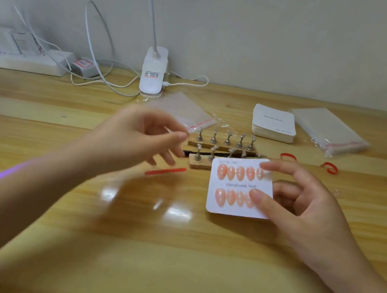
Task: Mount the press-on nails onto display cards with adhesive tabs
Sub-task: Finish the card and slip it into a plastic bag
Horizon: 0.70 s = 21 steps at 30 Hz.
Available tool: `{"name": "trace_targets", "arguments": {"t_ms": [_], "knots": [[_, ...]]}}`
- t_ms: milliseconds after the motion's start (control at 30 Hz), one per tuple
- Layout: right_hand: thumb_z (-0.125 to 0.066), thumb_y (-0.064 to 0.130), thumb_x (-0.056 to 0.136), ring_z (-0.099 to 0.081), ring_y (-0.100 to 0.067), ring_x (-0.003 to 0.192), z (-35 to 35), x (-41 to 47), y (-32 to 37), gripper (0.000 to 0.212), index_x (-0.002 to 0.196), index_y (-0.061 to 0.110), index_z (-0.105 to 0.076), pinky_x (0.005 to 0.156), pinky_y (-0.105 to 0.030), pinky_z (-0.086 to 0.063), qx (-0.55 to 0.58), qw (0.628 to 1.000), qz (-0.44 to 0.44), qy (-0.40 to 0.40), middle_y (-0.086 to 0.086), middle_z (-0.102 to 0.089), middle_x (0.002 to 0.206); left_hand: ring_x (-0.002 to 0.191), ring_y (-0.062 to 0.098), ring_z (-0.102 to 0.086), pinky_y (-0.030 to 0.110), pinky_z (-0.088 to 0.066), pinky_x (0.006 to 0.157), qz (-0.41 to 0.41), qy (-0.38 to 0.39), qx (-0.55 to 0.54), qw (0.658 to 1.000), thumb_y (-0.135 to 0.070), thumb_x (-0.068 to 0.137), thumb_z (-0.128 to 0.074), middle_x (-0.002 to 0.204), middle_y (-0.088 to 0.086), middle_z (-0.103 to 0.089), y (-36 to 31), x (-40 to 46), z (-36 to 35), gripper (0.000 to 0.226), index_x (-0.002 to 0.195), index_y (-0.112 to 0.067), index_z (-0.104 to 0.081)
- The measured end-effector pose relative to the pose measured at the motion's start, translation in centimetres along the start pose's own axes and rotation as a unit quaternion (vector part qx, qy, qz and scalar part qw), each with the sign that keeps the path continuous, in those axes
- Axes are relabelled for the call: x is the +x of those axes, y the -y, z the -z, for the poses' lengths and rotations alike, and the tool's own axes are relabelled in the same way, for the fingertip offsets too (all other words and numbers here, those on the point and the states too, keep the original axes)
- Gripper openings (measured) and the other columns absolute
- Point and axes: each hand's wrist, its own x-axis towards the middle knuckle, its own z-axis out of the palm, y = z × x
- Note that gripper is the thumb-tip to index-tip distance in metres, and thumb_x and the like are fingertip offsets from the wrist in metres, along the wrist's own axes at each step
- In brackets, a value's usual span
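Between right grip [305, 200] thumb and fingers — nail card [236, 190]

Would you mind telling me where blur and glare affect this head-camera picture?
Head view: the left hand is smeared by motion blur; white lamp glare sits on the table in front of the display card; a purple streak crosses the left forearm; the wall edge bows from wide-angle distortion.

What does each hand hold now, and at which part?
The right hand pinches the white display card of peach press-on nails at its right edge. The left hand seems empty, but blur prevents certainty.
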Motion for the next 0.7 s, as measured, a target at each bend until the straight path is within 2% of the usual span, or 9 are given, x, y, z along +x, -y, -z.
{"name": "trace_targets", "arguments": {"t_ms": [33, 133, 233, 300, 333, 467, 533, 600, 700], "knots": [[-0.065, 0.036, 0.058, -0.057, -0.004, 0.055, 0.0, 0.0, -0.1, 0.038, 0.095, 0.028, -0.059, 0.057, -0.010, -0.044, -0.018, 1.000, 0.004, 0.008, 0.009, -0.066, 0.059, 0.060, 0.004, -0.064, 0.011, -0.048, 0.052, -0.033, -0.031, 0.051, 0.998, -0.016, 0.085, -0.061, 0.070, 0.001, -0.071, 0.4, 1.0, 0.7, 0.006, 0.087, -0.013, -0.066], [-0.064, 0.045, 0.058, -0.046, -0.002, 0.051, -0.1, -0.1, -0.2, 0.034, 0.088, 0.030, -0.064, 0.055, -0.008, -0.037, -0.087, 0.995, 0.022, 0.042, 0.013, -0.055, 0.054, 0.071, 0.001, -0.058, 0.002, -0.038, 0.060, -0.099, -0.086, 0.216, 0.968, -0.013, 0.085, -0.063, 0.080, -0.008, -0.066, 1.7, 3.8, 1.3, 0.010, 0.092, -0.017, -0.069], [-0.061, 0.054, 0.062, -0.040, -0.002, 0.049, 0.0, -0.3, -0.5, 0.029, 0.086, 0.038, -0.065, 0.051, -0.010, -0.033, -0.170, 0.982, 0.048, 0.066, 0.013, -0.050, 0.057, 0.089, 0.011, -0.056, 0.015, -0.041, 0.073, -0.110, -0.087, 0.285, 0.948, -0.022, 0.085, -0.064, 0.093, -0.004, -0.060, 2.9, 6.0, 0.4, 0.016, 0.099, -0.016, -0.069], [-0.061, 0.058, 0.075, -0.041, -0.002, 0.049, 0.0, -0.3, -0.7, 0.020, 0.087, 0.042, -0.063, 0.052, -0.009, -0.032, -0.240, 0.964, 0.080, 0.077, 0.014, -0.049, 0.059, 0.098, 0.015, -0.055, 0.029, -0.043, 0.085, -0.093, -0.073, 0.309, 0.944, -0.033, 0.083, -0.065, 0.102, -0.002, -0.060, 3.4, 7.0, -0.3, 0.026, 0.104, -0.017, -0.068], [-0.059, 0.057, 0.079, -0.043, -0.001, 0.050, 0.0, -0.3, -0.7, 0.018, 0.088, 0.042, -0.063, 0.055, -0.008, -0.032, -0.277, 0.952, 0.100, 0.081, 0.016, -0.050, 0.060, 0.100, 0.016, -0.054, 0.032, -0.043, 0.087, -0.083, -0.069, 0.315, 0.943, -0.037, 0.082, -0.065, 0.105, 0.000, -0.061, 3.5, 7.3, -0.5, 0.030, 0.105, -0.019, -0.068], [-0.043, 0.052, 0.082, -0.045, 0.012, 0.063, 0.0, -0.3, -0.8, 0.033, 0.099, 0.036, -0.065, 0.072, -0.010, -0.031, -0.366, 0.915, 0.138, 0.100, 0.025, -0.046, 0.058, 0.096, 0.014, -0.054, 0.032, -0.044, 0.085, -0.070, -0.067, 0.305, 0.947, -0.046, 0.076, -0.064, 0.097, -0.004, -0.061, 3.4, 7.7, -0.8, 0.032, 0.099, -0.024, -0.071], [-0.041, 0.050, 0.085, -0.042, 0.018, 0.065, -0.2, -0.3, -0.5, 0.034, 0.101, 0.033, -0.065, 0.070, -0.015, -0.031, -0.395, 0.899, 0.147, 0.121, 0.032, -0.041, 0.060, 0.095, 0.013, -0.055, 0.034, -0.045, 0.086, -0.073, -0.054, 0.290, 0.953, -0.045, 0.075, -0.065, 0.091, -0.007, -0.060, 3.2, 7.5, -0.6, 0.030, 0.095, -0.024, -0.073], [-0.039, 0.047, 0.087, -0.037, 0.021, 0.063, -0.4, -0.2, -0.2, 0.033, 0.099, 0.031, -0.066, 0.066, -0.016, -0.031, -0.419, 0.883, 0.162, 0.135, 0.036, -0.034, 0.061, 0.095, 0.012, -0.056, 0.037, -0.046, 0.086, -0.077, -0.042, 0.288, 0.953, -0.042, 0.077, -0.066, 0.095, -0.007, -0.064, 3.1, 7.3, -0.4, 0.025, 0.093, -0.024, -0.074], [-0.036, 0.048, 0.088, -0.040, 0.013, 0.061, -0.3, 0.4, 0.5, 0.037, 0.101, 0.031, -0.066, 0.064, -0.014, -0.030, -0.434, 0.874, 0.172, 0.133, 0.032, -0.037, 0.058, 0.097, 0.011, -0.058, 0.036, -0.047, 0.087, -0.060, -0.024, 0.301, 0.951, -0.042, 0.075, -0.065, 0.103, -0.008, -0.067, 2.9, 7.0, 0.0, 0.021, 0.088, -0.028, -0.073]]}}
